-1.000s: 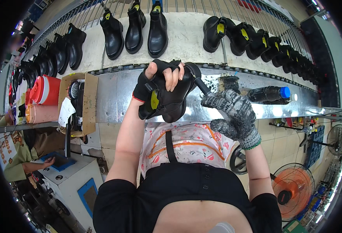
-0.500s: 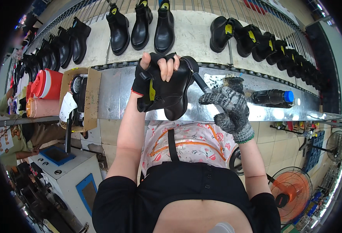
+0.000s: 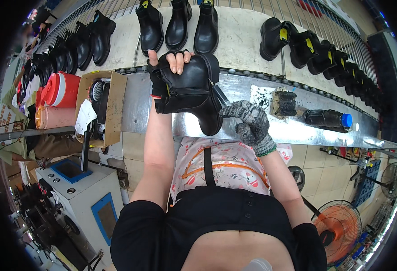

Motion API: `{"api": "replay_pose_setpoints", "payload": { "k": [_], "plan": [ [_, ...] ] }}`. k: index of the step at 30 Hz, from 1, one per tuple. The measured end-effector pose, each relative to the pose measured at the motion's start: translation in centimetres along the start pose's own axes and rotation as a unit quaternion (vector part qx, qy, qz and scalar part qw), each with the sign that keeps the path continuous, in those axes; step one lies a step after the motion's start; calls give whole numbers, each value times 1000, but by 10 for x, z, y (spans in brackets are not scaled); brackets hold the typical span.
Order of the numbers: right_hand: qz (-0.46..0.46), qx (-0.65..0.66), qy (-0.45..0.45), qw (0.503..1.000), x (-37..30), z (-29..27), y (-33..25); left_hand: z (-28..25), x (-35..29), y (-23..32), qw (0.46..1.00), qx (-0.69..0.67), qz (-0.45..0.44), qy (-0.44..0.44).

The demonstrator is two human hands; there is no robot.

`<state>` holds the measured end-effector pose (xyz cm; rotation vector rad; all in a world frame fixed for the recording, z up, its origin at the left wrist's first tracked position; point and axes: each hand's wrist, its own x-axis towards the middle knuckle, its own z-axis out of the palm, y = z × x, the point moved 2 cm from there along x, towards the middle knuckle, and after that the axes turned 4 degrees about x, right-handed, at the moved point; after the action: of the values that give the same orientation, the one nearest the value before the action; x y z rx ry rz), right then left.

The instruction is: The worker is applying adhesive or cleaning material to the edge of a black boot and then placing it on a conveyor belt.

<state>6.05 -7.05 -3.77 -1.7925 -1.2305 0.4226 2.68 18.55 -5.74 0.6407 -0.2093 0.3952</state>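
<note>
Red jug [image 3: 59, 88] standing at 9 o'clock of boot, cardboard box [image 3: 113, 106] just beside it. Left hand [image 3: 168, 64] gripping black ankle boot [image 3: 190, 90] at top, fingers curling over shaft, holding it above metal counter [image 3: 297, 128]. Right hand [image 3: 249, 124], gloved in grey knit, clenching around dark tool handle at boot's 4 o'clock, touching heel area. Dark sponge [image 3: 283, 103] and black bottle [image 3: 327, 119] lying at 3 o'clock on counter. Row of black boots [image 3: 178, 22] sitting at 12 o'clock on conveyor.

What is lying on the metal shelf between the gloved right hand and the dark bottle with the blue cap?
In the head view, a black-stained sponge block sits on the metal shelf, between the right hand and the dark bottle, on a smeared pale patch.
</note>
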Motion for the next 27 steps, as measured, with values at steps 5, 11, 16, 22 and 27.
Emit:
{"api": "replay_pose_setpoints", "payload": {
  "k": [5,11,16,22,27],
  "plan": [
    [-47,-6,2,999,-2,8,3,-10,-4,5,1000,-7,5,17],
    [-25,82,-13,996,-13,5,10,-18,-7,7,999,-15,13,39],
    [33,111,-89,989,-22,-9,11,-28,-7,7,999,-10,13,51],
    [78,84,-92,989,-45,-11,19,-54,-7,7,1000,12,0,11],
    [201,270,-42,941,-59,-7,23,-76,3,7,999,41,-1,-9]
  ]
}}
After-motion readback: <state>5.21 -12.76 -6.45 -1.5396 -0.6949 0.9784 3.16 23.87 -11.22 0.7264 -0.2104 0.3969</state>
